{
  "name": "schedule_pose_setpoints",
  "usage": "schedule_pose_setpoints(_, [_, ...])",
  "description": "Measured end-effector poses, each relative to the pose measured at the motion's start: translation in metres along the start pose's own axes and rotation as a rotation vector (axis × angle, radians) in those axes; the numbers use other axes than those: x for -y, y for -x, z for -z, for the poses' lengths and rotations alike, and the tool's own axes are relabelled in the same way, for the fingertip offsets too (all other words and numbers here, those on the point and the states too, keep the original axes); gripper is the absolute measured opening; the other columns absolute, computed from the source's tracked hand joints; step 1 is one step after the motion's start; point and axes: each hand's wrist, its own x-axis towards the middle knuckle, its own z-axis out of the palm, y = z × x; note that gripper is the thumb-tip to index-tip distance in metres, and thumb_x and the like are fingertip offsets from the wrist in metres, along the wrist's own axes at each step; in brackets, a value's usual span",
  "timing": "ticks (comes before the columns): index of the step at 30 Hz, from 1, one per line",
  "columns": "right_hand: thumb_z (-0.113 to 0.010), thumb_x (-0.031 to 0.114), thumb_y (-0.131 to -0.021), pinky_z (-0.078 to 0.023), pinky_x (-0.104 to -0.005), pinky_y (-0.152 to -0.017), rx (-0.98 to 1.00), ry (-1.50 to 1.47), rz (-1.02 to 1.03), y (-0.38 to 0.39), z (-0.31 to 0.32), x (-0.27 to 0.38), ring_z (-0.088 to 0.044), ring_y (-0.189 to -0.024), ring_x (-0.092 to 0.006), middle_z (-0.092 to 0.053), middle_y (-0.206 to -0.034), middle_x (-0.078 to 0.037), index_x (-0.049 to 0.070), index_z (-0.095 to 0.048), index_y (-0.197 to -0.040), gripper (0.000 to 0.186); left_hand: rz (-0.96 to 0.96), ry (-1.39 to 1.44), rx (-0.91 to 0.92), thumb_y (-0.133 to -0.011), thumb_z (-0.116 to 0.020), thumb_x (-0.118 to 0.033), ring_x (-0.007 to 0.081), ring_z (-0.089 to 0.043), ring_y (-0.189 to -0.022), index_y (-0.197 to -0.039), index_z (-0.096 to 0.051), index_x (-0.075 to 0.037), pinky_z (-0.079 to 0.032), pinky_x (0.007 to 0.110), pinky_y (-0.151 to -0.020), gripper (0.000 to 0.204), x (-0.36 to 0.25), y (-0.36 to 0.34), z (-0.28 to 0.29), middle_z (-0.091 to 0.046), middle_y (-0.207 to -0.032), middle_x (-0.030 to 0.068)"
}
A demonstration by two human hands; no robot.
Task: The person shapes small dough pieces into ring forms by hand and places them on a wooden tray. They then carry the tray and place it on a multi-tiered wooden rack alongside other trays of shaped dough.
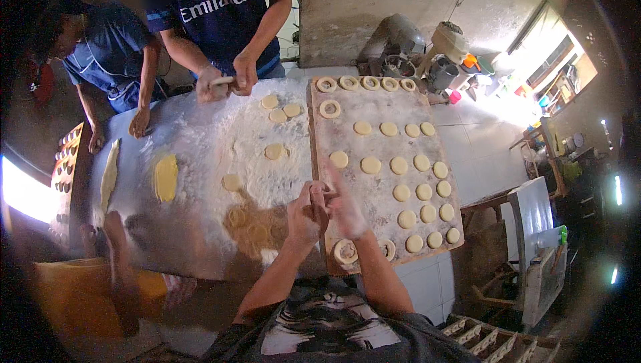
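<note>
My two floury hands meet over the near left edge of a wooden board (360,206). My left hand (306,216) is closed, its fingers curled; anything inside them is hidden. Against it lies my right hand (347,213), its fingers stretched out and slightly blurred. Flat dough rounds (398,165) sit in rows on the board. Several dough rings (348,83) line its far edge, and another ring (345,251) rests close to my right wrist. Left of the board, loose dough rounds (274,151) lie on the floured metal table (193,229).
Across the table one person's hands (227,83) hold a pale piece of dough; another person's hand (139,123) touches the tabletop. A flattened dough piece (165,178) and a long dough strip (109,176) lie at left. Buckets (443,69) stand along the far wall.
</note>
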Motion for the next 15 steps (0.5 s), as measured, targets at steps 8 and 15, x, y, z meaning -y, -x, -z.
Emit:
schedule_pose_setpoints(8, [-0.047,0.033,-0.100,-0.050,-0.0312,-0.074,-0.170,-0.377,-0.033,0.014,0.037,0.012,-0.056,-0.078,-0.0146,-0.061,-0.106,-0.012,0.009,-0.037,-0.145,0.052,0.006,-0.140,0.127,-0.103,-0.045,-0.025,0.0464,-0.065,-0.073,-0.111,-0.055,-0.008,-0.050,0.051,-0.062,0.021,-0.021,0.002,-0.031,-0.065,-0.075,0.0211])
schedule_pose_setpoints(15, [-0.046,0.035,-0.104,-0.050,-0.0315,-0.067,-0.115,-0.269,-0.025,0.024,0.065,-0.021,-0.061,-0.081,-0.0158,-0.062,-0.109,-0.012,0.010,-0.034,-0.148,0.053,0.103,-0.225,0.183,-0.101,-0.048,-0.026,0.0485,-0.064,-0.080,-0.117,-0.051,-0.008,-0.049,0.056,-0.068,0.024,-0.026,0.014,-0.051,-0.066,-0.085,0.0259])
